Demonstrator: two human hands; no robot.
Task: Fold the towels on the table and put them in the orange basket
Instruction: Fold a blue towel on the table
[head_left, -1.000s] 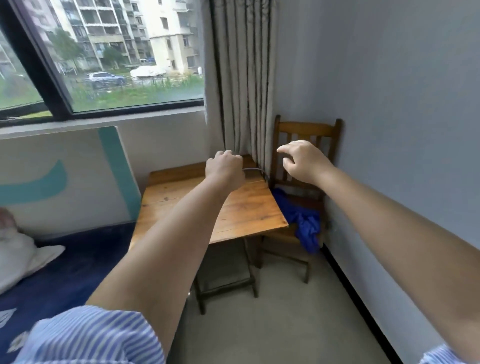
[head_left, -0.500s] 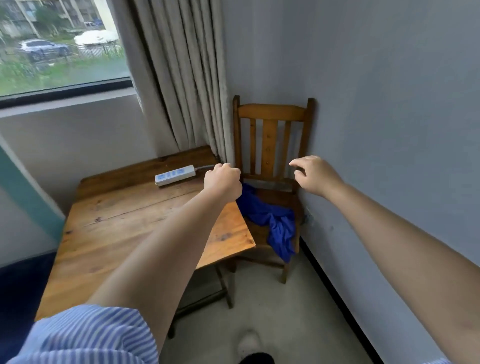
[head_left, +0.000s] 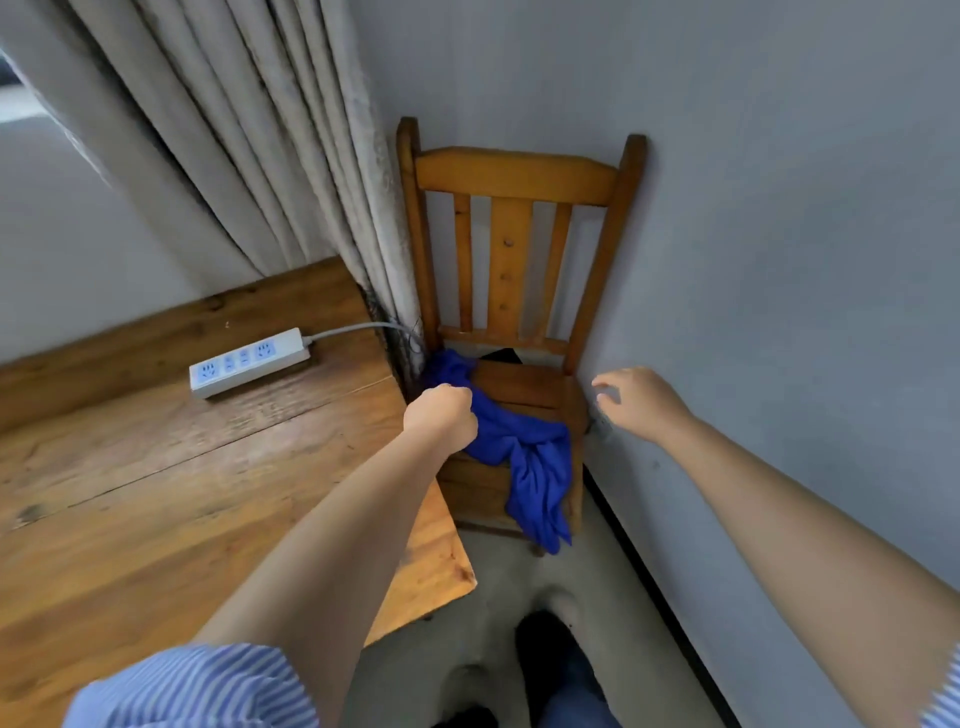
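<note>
In front of me a slatted-back wooden chair (head_left: 511, 249) stands in the corner against the pale grey-blue wall (head_left: 779, 208). Beige pleated curtains (head_left: 249, 140) hang at its left, down behind my worn plank table (head_left: 156, 493), where a white power strip (head_left: 248, 361) lies. Grey floor (head_left: 509, 577) below.

Soft, even daylight from the upper left, behind the curtain (head_left: 249, 130); no glare. Faint shadow under the table's (head_left: 130, 493) right edge and below the chair (head_left: 511, 218). Wide-angle bend pulls the wall (head_left: 779, 208) and curtain at the frame edges. Slight motion blur on the floor (head_left: 498, 597) and shoes at bottom; centre reasonably sharp.
</note>
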